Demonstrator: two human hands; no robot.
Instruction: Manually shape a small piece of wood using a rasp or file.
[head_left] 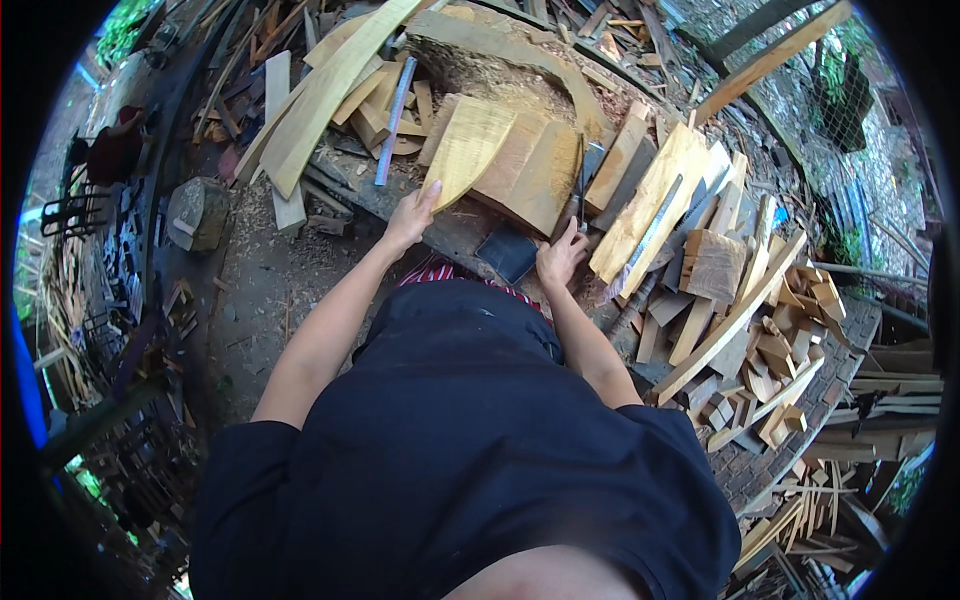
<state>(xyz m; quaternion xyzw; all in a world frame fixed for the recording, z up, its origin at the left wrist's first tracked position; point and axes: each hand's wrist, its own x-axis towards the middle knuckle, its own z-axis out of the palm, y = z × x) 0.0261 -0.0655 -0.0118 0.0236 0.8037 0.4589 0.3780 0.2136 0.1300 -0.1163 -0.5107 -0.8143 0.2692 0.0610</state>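
My left hand is closed on the lower tip of a thin, pale yellow wooden board, thumb on its upper face. The board is tapered and leans over a thick brown wood block. My right hand is beside the block's right end, its fingers around the near end of a slim dark tool like a long knife; its exact kind is unclear. A dark flat piece lies between my hands, close to my lap.
A bluish ruler-like strip and long curved planks lie at the upper left. Upright boards, one bearing a metal strip, stand to the right, beside many offcuts. A short log stands on the left ground.
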